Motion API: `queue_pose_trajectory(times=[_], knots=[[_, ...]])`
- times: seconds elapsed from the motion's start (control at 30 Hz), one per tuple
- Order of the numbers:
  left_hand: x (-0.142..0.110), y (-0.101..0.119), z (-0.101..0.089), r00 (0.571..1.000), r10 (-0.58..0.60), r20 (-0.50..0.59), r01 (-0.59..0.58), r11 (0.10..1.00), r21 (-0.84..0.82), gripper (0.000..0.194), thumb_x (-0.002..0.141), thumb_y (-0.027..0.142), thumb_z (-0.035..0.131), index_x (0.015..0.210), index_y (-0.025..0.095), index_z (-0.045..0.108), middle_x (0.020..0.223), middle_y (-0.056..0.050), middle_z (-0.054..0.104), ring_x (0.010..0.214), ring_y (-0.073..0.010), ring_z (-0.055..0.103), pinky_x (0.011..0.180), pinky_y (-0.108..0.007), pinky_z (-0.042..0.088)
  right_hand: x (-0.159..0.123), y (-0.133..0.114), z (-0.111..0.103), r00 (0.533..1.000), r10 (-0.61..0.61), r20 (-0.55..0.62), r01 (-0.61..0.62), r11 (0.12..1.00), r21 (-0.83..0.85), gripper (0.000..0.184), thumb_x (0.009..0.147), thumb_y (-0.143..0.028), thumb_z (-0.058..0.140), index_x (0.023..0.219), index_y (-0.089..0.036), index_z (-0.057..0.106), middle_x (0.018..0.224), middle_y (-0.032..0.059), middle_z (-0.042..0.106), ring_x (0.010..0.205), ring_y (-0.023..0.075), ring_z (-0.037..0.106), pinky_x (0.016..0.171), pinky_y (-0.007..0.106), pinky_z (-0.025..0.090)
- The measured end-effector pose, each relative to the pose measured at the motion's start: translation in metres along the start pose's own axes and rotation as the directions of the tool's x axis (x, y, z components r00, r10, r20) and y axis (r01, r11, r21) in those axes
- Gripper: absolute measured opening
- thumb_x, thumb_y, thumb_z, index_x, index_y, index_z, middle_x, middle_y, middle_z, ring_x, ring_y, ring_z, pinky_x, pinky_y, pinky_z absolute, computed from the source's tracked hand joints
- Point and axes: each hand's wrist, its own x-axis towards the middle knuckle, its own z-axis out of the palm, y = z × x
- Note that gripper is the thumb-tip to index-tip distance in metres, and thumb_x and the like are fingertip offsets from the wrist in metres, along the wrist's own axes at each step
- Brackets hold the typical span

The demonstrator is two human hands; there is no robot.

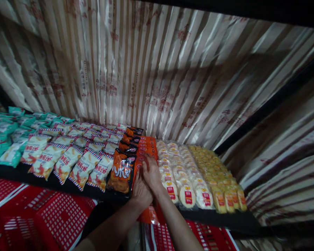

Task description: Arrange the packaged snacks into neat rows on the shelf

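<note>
My left hand (142,191) and my right hand (151,173) are close together on a narrow row of orange snack packets (147,144) lying on a black shelf. The left hand's fingers curl along the row's left edge. My right hand lies just above and right of it, its fingers bent over the packets; the fingertips are partly hidden. Orange wrapping also shows below my wrists, at the shelf's front edge. Directly left of my hands is a row of black-and-orange snack bags (122,171). On the right, round white cakes in clear wrappers (187,193) stand in rows.
Farther left are white snack bags with striped edges (80,167) and teal bags (14,151). Yellow wrapped snacks (217,170) fill the right end. Red plastic baskets (60,212) sit below the black shelf front (225,220). A striped, shiny sheet (136,69) hangs behind.
</note>
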Motion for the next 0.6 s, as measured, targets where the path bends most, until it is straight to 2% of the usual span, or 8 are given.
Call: queue_pose_trajectory(times=[0.1,0.17,0.23,0.33,0.4,0.47,0.53,0.6], knots=[[-0.011,-0.001,-0.012,0.998,-0.026,-0.05,0.025,1.0,-0.016,0.046,0.089,0.023,0.038,0.133,0.011,0.047,0.135,-0.014,0.051,0.127,-0.0268,0.044,0.105,-0.045,0.037,-0.009,0.0,-0.011,0.997,0.025,-0.077,-0.021,0.998,0.061,0.042,0.088,-0.025,0.038,0.122,-0.009,0.056,0.125,0.0156,0.058,0.12,0.0231,0.05,0.105,0.042,0.038],[-0.029,-0.003,-0.026,0.993,-0.031,-0.11,0.027,0.999,-0.042,0.043,0.088,0.019,0.038,0.127,0.011,0.051,0.134,-0.014,0.05,0.126,-0.0254,0.045,0.103,-0.042,0.041,-0.016,-0.001,-0.016,0.995,0.06,-0.086,-0.05,0.993,0.107,0.039,0.089,-0.027,0.038,0.12,-0.013,0.058,0.121,0.0133,0.061,0.114,0.0222,0.055,0.1,0.042,0.042],[-0.053,-0.007,-0.043,0.988,-0.036,-0.15,0.025,0.997,-0.078,0.038,0.087,0.016,0.036,0.117,0.014,0.058,0.125,-0.013,0.056,0.117,-0.0234,0.052,0.097,-0.039,0.047,-0.025,-0.004,-0.017,0.994,0.092,-0.05,-0.083,0.985,0.154,0.037,0.089,-0.03,0.039,0.115,-0.016,0.061,0.117,0.0115,0.064,0.108,0.0216,0.059,0.096,0.041,0.045],[-0.087,-0.02,-0.064,0.978,-0.095,-0.186,0.069,0.988,-0.137,0.036,0.088,0.016,0.034,0.11,0.019,0.061,0.111,-0.01,0.061,0.101,-0.0212,0.059,0.086,-0.036,0.052,-0.036,-0.014,-0.013,0.994,0.095,0.049,-0.104,0.968,0.228,0.033,0.089,-0.034,0.042,0.108,-0.019,0.064,0.11,0.0085,0.067,0.102,0.0205,0.062,0.092,0.038,0.048],[-0.101,-0.032,-0.071,0.948,-0.211,-0.238,0.165,0.966,-0.198,0.034,0.087,0.017,0.034,0.108,0.019,0.061,0.109,-0.01,0.059,0.102,-0.0213,0.058,0.087,-0.035,0.052,-0.04,-0.024,-0.008,0.99,0.09,0.113,-0.116,0.96,0.256,0.03,0.088,-0.036,0.046,0.107,-0.021,0.064,0.106,0.0068,0.069,0.094,0.0197,0.065,0.087,0.035,0.05],[-0.108,-0.045,-0.073,0.895,-0.35,-0.278,0.281,0.924,-0.258,0.033,0.087,0.018,0.035,0.111,0.018,0.058,0.11,-0.011,0.056,0.106,-0.022,0.057,0.09,-0.037,0.051,-0.043,-0.035,-0.002,0.982,0.095,0.163,-0.13,0.966,0.223,0.029,0.085,-0.038,0.052,0.106,-0.022,0.064,0.101,0.0057,0.069,0.087,0.0193,0.065,0.08,0.033,0.052],[-0.11,-0.055,-0.072,0.851,-0.445,-0.281,0.363,0.883,-0.297,0.035,0.085,0.018,0.036,0.116,0.018,0.053,0.113,-0.011,0.053,0.109,-0.0229,0.055,0.093,-0.04,0.05,-0.045,-0.045,0.005,0.976,0.103,0.194,-0.132,0.98,0.146,0.028,0.08,-0.039,0.059,0.102,-0.022,0.063,0.096,0.0047,0.069,0.082,0.0192,0.065,0.074,0.031,0.051],[-0.111,-0.061,-0.069,0.832,-0.493,-0.254,0.413,0.857,-0.308,0.038,0.083,0.017,0.038,0.12,0.017,0.05,0.118,-0.012,0.05,0.113,-0.0242,0.053,0.096,-0.042,0.047,-0.048,-0.053,0.012,0.971,0.127,0.203,-0.147,0.985,0.088,0.026,0.078,-0.037,0.062,0.098,-0.021,0.062,0.091,0.0038,0.069,0.078,0.0188,0.065,0.07,0.03,0.05]])
